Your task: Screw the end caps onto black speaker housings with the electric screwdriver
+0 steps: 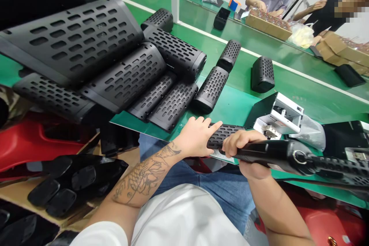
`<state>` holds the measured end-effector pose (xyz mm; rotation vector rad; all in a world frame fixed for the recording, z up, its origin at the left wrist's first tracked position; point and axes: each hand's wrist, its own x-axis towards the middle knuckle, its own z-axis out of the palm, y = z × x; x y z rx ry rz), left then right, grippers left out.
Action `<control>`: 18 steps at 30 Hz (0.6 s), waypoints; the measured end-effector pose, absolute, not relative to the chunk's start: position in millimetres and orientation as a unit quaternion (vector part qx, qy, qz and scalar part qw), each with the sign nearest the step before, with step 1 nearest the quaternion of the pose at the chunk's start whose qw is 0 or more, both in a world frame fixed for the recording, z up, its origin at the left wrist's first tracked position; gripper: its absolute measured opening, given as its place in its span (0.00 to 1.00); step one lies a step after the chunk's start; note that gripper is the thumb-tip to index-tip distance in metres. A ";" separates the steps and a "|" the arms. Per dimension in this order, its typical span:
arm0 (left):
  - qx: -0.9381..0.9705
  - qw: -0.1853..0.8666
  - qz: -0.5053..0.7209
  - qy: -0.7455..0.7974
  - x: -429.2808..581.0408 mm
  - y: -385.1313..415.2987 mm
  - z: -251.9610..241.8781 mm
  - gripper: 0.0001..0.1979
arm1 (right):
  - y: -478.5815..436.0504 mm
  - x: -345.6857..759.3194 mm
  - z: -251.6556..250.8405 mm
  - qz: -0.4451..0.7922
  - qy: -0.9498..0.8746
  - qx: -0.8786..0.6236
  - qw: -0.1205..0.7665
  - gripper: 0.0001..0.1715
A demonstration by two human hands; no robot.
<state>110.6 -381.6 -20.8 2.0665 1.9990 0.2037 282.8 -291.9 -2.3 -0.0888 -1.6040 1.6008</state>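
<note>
A black perforated housing [227, 132] lies at the front edge of the green bench, below the middle of the view. My left hand [197, 136] rests on its left end, gripping it with the thumb and fingers around that end. Wrapped round a black power screwdriver [265, 152] is my right hand [245, 148], its fingers closed. The tool lies nearly level and points left, its tip hidden near the housing. Just left of my left hand, more black perforated housings [174, 105] lie side by side.
Large housings [75, 42] are stacked at the left. A silver and black device [279, 113] stands right of my hands, beside a plastic bag [309, 132]. Boxes of black parts [66, 184] sit lower left. Two people work across the green bench [242, 73] near a carton [268, 23].
</note>
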 end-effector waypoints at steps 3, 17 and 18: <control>0.714 0.123 0.069 0.686 110.4 -382.1 -22.3 0.52 | -294.4 284.4 -9.8 0.638 -0.647 -0.056 0.414 0.37; 0.714 0.114 0.060 0.688 108.9 -379.3 -26.1 0.53 | -172.3 348.3 23.7 0.261 -0.543 -0.324 0.730 0.38; 0.714 0.114 0.061 0.688 108.9 -379.3 -26.2 0.53 | -165.9 351.8 20.2 0.249 -0.539 -0.339 0.730 0.40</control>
